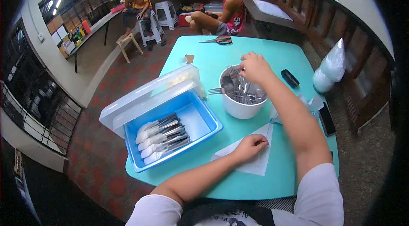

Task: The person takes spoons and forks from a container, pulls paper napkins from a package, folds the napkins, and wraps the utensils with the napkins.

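Observation:
My right hand (255, 69) reaches into the white bucket (243, 110) of loose cutlery. Its fingers are pinched together at the top of the metal forks and spoons (247, 94); the piece between the fingertips is mostly hidden. On the table in front of me lies a white paper napkin (255, 165). My left hand (251, 147) rests on it, fingers curled in at its right edge. To the left, a blue plastic bin (174, 164) holds several cutlery sets (162, 138) with white wrapping around one end. Its translucent lid (149, 94) stands tilted along the far side.
Scissors (217, 40) lie at the far edge of the turquoise table (204, 187). On the right are a black case (290, 78), a phone (327, 119) and a plastic-wrapped roll (330, 70). Two people (228, 10) sit farther back, near white stools (166, 15).

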`<state>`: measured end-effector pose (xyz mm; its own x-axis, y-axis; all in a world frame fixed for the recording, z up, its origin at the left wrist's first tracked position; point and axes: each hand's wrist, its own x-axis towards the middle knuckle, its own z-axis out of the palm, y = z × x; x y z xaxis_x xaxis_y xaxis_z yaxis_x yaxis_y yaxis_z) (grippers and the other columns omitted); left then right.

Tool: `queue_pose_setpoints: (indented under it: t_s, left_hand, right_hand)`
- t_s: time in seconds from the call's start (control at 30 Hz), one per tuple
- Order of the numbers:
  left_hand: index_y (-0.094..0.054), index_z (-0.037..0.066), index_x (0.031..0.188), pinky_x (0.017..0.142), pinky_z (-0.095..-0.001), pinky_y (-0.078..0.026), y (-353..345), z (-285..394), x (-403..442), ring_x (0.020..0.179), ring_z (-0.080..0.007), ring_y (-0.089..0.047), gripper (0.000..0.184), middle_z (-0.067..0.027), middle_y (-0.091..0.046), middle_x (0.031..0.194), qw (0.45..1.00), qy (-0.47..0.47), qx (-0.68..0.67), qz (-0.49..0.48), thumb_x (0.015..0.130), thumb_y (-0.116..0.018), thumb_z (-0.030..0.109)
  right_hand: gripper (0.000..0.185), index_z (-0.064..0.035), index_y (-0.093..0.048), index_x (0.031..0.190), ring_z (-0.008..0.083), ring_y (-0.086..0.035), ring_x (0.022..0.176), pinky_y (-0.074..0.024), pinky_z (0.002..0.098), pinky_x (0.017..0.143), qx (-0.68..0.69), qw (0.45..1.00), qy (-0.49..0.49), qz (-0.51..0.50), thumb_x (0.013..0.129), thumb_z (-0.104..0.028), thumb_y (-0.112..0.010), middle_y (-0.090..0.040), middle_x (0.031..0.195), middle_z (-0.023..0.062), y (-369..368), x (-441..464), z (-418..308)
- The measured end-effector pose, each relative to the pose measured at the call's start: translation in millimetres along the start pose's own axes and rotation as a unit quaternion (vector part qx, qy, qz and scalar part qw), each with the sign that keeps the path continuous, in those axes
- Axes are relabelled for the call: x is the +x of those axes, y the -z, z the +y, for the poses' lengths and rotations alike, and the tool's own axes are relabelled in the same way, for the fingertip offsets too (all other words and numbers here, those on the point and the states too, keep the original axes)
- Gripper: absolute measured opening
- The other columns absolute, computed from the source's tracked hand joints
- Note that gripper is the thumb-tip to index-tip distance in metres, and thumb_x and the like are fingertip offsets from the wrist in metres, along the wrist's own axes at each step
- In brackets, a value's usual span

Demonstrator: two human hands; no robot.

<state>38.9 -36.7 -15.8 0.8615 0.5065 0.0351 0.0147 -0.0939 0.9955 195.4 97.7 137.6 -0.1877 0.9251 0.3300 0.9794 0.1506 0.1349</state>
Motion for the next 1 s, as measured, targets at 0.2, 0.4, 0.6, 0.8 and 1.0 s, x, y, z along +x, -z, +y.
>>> queue_pose_setpoints:
  t_s: [0.2,0.4,0.6,0.8,1.0]
  left_hand:
    - [-0.064,-0.001,0.093,0.073,-0.0276,-0.047,0,-2,1,0.079,-0.0120,-0.057,0.016,-0.0063,-0.064,0.086,1.000,-0.005,0.011,-0.007,0.090,-0.058,0.012]
    - [-0.065,-0.001,0.093,0.073,-0.0282,-0.047,-1,-1,3,0.079,-0.0130,-0.058,0.015,-0.0077,-0.064,0.086,1.000,-0.021,0.009,-0.007,0.089,-0.058,0.011]
    - [-0.064,-0.001,0.093,0.072,-0.0282,-0.048,-1,0,1,0.078,-0.0129,-0.058,0.015,-0.0078,-0.064,0.085,1.000,-0.027,0.012,0.001,0.089,-0.058,0.011]
    - [-0.064,-0.002,0.093,0.070,-0.0276,-0.047,-1,1,1,0.075,-0.0117,-0.057,0.015,-0.0064,-0.063,0.083,1.000,-0.013,0.010,-0.007,0.089,-0.057,0.011]
    - [-0.064,-0.001,0.094,0.069,-0.0264,-0.047,-2,-4,3,0.075,-0.0101,-0.057,0.015,-0.0048,-0.063,0.083,1.000,-0.016,0.020,-0.011,0.089,-0.058,0.012]
  right_hand:
    - [0.019,-0.0055,-0.071,0.086,0.0245,-0.055,0.103,-0.0446,0.0412,0.086,-0.117,0.989,-0.034,-0.078,0.071,-0.016,-0.065,-0.064,0.098,0.0093,4,12,-4]
    - [0.033,-0.0045,-0.070,0.083,0.0273,-0.053,0.104,-0.0438,0.0443,0.086,-0.207,0.976,-0.012,0.074,0.062,-0.027,-0.079,-0.062,0.099,0.0086,-23,12,-6]
    - [0.034,-0.0065,-0.071,0.085,0.0269,-0.064,0.093,-0.0508,0.0417,0.076,-0.062,0.972,-0.126,-0.187,0.064,-0.032,-0.081,-0.068,0.096,0.0136,-6,12,-32]
    - [0.043,-0.0086,-0.071,0.090,0.0274,-0.067,0.087,-0.0527,0.0389,0.073,0.064,0.967,-0.181,-0.165,0.065,-0.043,-0.078,-0.069,0.093,0.0119,-20,13,-24]
    - [0.050,-0.0076,-0.071,0.088,0.0275,-0.067,0.086,-0.0526,0.0376,0.073,0.049,0.966,-0.189,-0.169,0.060,-0.048,-0.078,-0.069,0.094,0.0130,-17,11,-29]
